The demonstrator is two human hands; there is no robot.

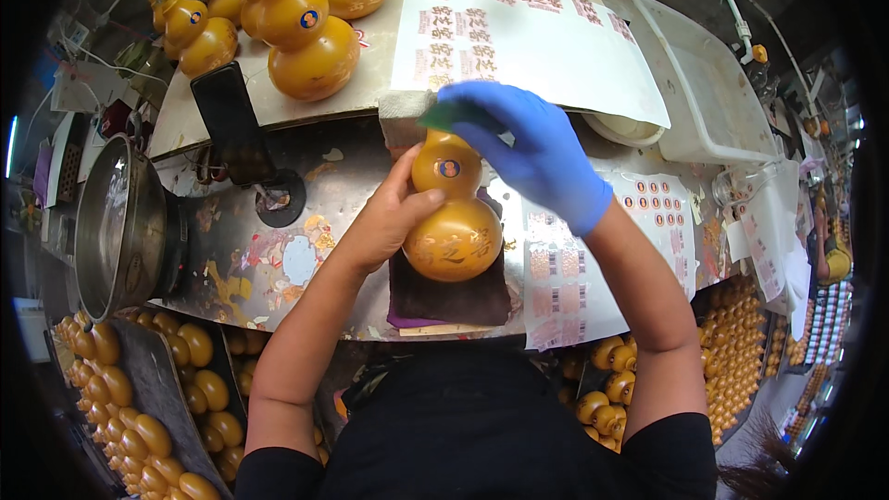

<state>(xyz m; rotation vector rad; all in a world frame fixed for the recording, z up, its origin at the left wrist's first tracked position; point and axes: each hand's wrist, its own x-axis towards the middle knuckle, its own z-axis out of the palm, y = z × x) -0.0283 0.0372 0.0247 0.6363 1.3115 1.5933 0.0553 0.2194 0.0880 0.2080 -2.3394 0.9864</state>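
A glossy orange gourd-shaped bottle (453, 222) lies on a dark purple cloth pad (451, 298) on the metal worktable (278, 259). It carries a small round blue sticker on its upper bulb and gold characters on its lower bulb. My bare left hand (389, 218) grips the bottle's left side at the waist. My right hand (537, 148), in a blue glove, holds a green scraper-like piece (446, 117) against the bottle's top end.
Several finished gourd bottles (296, 23) stand on a board at the back. Label sheets (519, 32) lie behind and to the right. A white tray (708, 83), a metal bowl (116, 222) and crates of small orange gourds (139, 417) surround the bench.
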